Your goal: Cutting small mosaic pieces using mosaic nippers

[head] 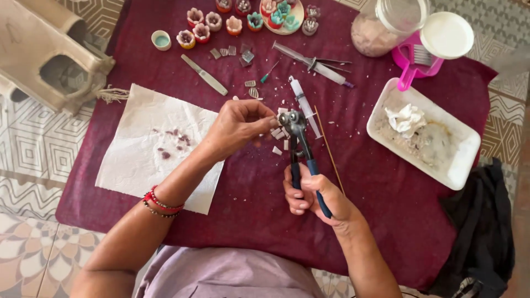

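Head view: the right hand (314, 193) wraps the blue handles of the wheeled tile nippers (301, 146), held upright over the maroon cloth (248, 187). The left hand (237, 126) pinches a small pale tile piece (274, 122) between fingertips, feeding it into the nipper head. The fingertips sit just beside the cutting wheels, so a squeeze could nip skin. Shards could fly toward the face or scatter among the white chips (277, 140) and syringe (303, 105) nearby.

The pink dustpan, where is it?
Head view, upper right: the pink dustpan lies on the maroon cloth, under the white lid, above the white tray.
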